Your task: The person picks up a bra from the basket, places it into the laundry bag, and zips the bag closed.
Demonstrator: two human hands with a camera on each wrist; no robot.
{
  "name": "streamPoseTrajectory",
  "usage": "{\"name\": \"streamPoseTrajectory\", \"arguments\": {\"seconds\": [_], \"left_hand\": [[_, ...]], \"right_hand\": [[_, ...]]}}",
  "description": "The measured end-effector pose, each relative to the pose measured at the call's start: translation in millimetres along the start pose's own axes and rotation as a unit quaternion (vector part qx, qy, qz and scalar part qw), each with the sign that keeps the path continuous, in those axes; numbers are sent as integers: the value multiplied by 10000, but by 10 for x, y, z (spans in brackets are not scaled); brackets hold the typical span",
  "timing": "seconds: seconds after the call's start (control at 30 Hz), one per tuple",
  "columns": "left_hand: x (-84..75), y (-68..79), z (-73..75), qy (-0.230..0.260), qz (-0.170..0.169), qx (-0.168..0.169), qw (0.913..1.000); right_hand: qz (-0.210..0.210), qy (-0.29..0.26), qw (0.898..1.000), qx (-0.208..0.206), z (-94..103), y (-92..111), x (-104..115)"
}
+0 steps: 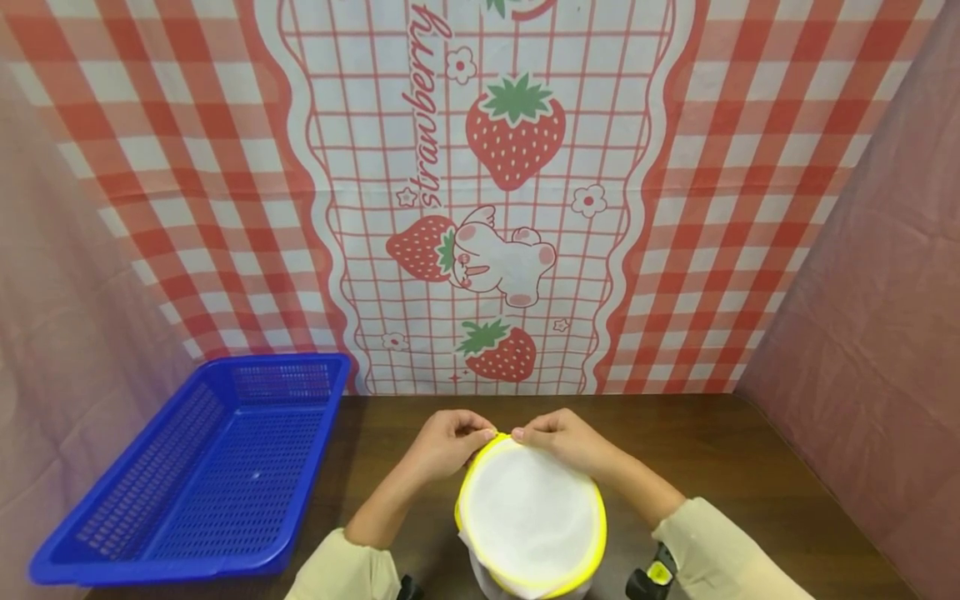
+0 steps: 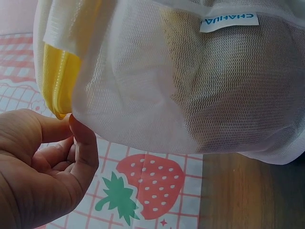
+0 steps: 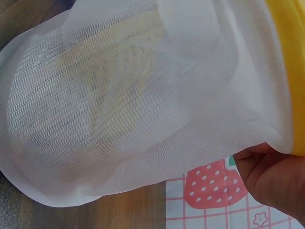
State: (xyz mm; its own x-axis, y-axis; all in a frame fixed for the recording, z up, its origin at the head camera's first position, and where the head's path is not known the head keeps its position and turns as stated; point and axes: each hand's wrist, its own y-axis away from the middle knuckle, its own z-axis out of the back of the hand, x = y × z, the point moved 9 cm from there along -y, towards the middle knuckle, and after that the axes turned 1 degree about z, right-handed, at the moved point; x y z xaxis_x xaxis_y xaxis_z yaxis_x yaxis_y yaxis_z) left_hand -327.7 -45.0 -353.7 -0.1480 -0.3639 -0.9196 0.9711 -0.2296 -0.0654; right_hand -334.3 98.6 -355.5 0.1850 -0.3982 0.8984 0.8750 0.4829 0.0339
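Observation:
A white mesh laundry bag (image 1: 532,512) stands at the front middle of the table, its round top edged by a yellow zipper band (image 2: 62,78). At the far side of this rim, my left hand (image 1: 446,446) pinches the band's edge between thumb and forefinger. Just to the right, my right hand (image 1: 570,442) grips the same rim, thumb on top and the other fingers mostly hidden behind. Both hands are close together. Through the mesh (image 3: 95,105) show yellowish and darker patches; whether anything lies inside, I cannot tell. A small label (image 2: 229,22) is on the bag's side.
To the left stands a blue plastic basket (image 1: 318,467) with slotted walls. A brown wooden table (image 1: 675,433) lies under everything. Behind it hangs a strawberry-print checked cloth (image 1: 517,200), with pinkish cloths (image 1: 862,317) at both sides.

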Motion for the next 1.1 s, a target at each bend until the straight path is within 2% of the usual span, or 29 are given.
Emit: {"name": "streamPoseTrajectory", "arguments": {"seconds": [0.3,0.53,1.1], "left_hand": [[-37,-17,-12,-120,-160,-31,9998],[-48,-17,-19,-156,-173,-11,9997],[-45,0,-32,-74,-126,-91,9999]], "right_hand": [[77,57,9998,151,-50,-29,31],[399,382,9980,317,-91,-42,110],[218,365,9991,-79,-15,-5,36]]}}
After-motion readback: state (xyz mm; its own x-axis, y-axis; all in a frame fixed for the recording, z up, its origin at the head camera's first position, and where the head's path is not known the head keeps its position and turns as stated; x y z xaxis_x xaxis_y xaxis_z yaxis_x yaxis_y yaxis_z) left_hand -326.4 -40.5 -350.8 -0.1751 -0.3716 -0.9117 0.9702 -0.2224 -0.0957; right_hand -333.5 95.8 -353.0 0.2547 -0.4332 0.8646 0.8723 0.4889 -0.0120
